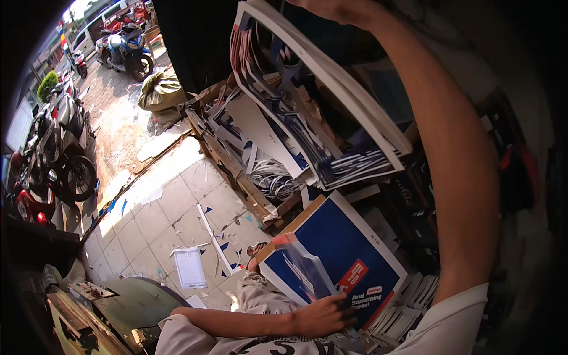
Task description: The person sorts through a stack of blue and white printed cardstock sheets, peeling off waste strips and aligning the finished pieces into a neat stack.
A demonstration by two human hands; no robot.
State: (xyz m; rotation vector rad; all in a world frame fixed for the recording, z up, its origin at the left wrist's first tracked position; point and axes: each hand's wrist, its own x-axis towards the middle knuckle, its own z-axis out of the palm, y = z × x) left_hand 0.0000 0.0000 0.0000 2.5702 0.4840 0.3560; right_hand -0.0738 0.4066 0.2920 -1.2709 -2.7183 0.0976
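Note:
My right hand (338, 9) is raised at the top of the view and grips a thick stack of white-edged printed sheets (319, 100), which hangs tilted and fanned out. Below it lies a blue printed board (346, 242) with a white border and a red label. A clear plastic wrap (302, 266) lies over its near corner. My left hand (322, 316) comes in from the lower left and holds the board's near edge, fingers curled by the plastic. More stacked sheets (408, 302) lie under the board at the right.
A wooden pallet bin (236, 171) full of blue and white paper offcuts stands behind the board. The tiled floor (171, 207) holds a loose sheet (190, 267) and scraps. Parked motorbikes (59, 142), a blue scooter (127, 50) and a sack (160, 92) are outside. A green machine (118, 307) sits lower left.

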